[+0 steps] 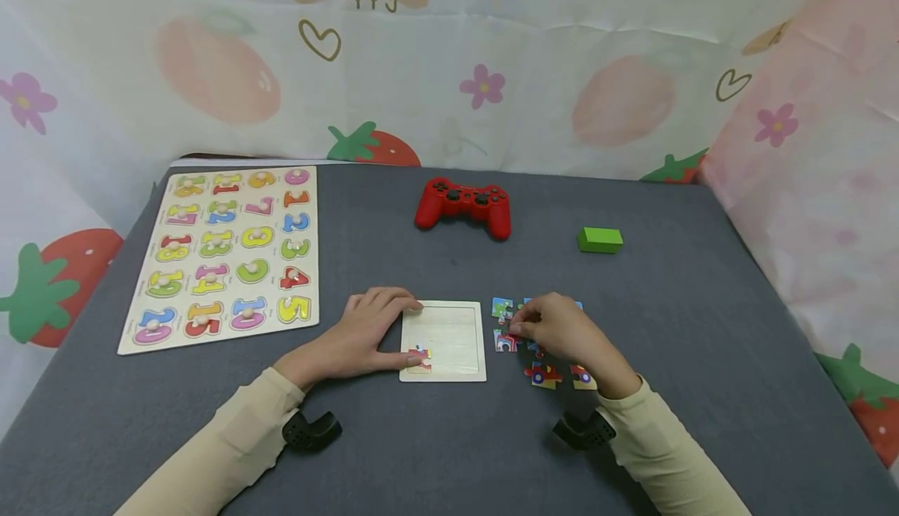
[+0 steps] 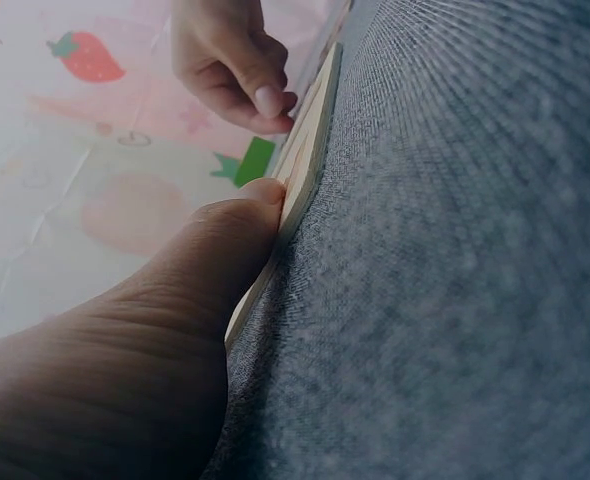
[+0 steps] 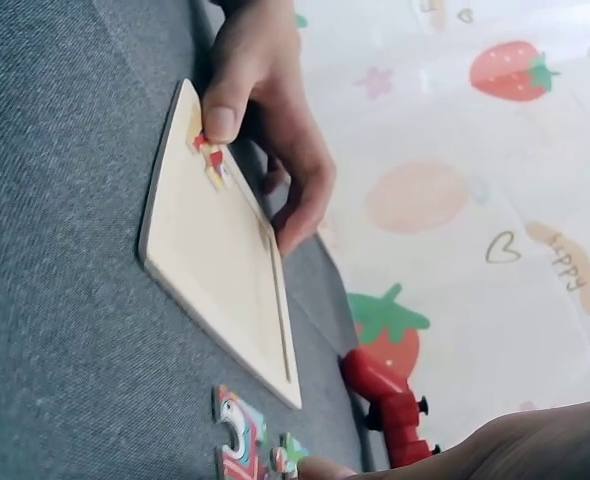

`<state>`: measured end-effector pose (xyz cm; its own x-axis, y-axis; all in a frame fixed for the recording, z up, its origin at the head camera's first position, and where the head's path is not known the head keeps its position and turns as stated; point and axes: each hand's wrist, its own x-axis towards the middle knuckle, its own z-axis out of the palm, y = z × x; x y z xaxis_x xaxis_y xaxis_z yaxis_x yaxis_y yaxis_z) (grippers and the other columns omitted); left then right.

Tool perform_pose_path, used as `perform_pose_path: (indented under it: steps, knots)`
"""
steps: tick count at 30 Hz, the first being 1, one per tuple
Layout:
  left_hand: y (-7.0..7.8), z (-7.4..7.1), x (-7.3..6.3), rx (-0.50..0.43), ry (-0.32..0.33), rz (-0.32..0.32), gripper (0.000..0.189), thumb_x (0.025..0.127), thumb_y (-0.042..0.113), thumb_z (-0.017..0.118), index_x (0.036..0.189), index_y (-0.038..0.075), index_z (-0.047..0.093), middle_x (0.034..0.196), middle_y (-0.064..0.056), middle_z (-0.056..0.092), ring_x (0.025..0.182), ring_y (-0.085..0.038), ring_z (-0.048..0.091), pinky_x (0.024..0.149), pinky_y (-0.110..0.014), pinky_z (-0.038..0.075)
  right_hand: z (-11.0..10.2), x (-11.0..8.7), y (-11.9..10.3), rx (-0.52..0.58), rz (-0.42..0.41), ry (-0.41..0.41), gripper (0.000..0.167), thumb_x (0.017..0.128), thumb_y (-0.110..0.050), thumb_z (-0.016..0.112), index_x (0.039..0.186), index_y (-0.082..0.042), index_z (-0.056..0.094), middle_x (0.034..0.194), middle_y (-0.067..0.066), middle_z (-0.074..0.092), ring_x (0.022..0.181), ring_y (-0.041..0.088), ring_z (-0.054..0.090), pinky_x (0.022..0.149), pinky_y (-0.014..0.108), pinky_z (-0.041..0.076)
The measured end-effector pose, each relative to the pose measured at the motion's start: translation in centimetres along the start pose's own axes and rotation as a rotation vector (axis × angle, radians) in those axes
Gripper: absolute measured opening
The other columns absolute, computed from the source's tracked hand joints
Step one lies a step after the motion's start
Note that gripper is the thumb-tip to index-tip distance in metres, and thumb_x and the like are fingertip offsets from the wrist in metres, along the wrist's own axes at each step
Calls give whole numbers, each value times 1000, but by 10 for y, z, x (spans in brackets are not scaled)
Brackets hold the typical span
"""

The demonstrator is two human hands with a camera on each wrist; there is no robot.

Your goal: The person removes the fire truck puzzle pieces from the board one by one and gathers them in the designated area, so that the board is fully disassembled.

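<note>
A shallow wooden puzzle tray (image 1: 449, 336) lies at the middle of the table. My left hand (image 1: 365, 332) spans its left side, fingers reaching the upper left corner. The left thumb presses on a red and yellow puzzle piece (image 3: 213, 165) at the tray's lower left. To the right of the tray, my right hand (image 1: 562, 327) hovers low over several loose puzzle pieces (image 1: 542, 375). Its thumb and forefinger pinch at a small piece, mostly hidden by the fingertips. Beside them lie a green and blue piece (image 1: 502, 307) and a red and white piece (image 1: 504, 341).
A large number board (image 1: 232, 258) with knobbed, coloured numerals lies at the left. Toward the back edge are a red game controller (image 1: 463, 205) and a green block (image 1: 600, 240). A printed cloth (image 1: 534, 40) hangs behind the grey-covered table.
</note>
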<state>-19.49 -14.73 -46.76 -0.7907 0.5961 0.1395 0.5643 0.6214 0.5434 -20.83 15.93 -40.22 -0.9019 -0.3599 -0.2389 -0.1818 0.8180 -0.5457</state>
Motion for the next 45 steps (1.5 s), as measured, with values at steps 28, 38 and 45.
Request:
perform_pose_path:
  steps: [28, 38, 45]
  knots:
    - [-2, -2, -2, 16, -9, 46, 78, 81, 59, 67, 140, 13, 44, 139, -2, 40, 129, -19, 33, 99, -46, 25, 67, 6, -71, -49, -312, -61, 20, 84, -17, 75, 99, -9, 64, 81, -2, 55, 69, 10, 49, 63, 24, 43]
    - [-1, -5, -3, 46, -60, 48, 105, 65, 70, 73, 145, 11, 39, 141, -4, 39, 132, -21, 29, 99, -47, 25, 71, 7, -71, 9, -288, -12, 14, 84, -14, 74, 93, -9, 64, 79, -2, 57, 69, 10, 50, 64, 24, 44]
    - [-2, -3, -2, 57, -80, 21, 105, 66, 72, 71, 146, 13, 37, 142, -3, 37, 133, -20, 28, 102, -48, 24, 73, 10, -69, 144, -243, 40, 5, 87, -12, 70, 83, -12, 66, 73, -5, 60, 65, 7, 52, 60, 23, 43]
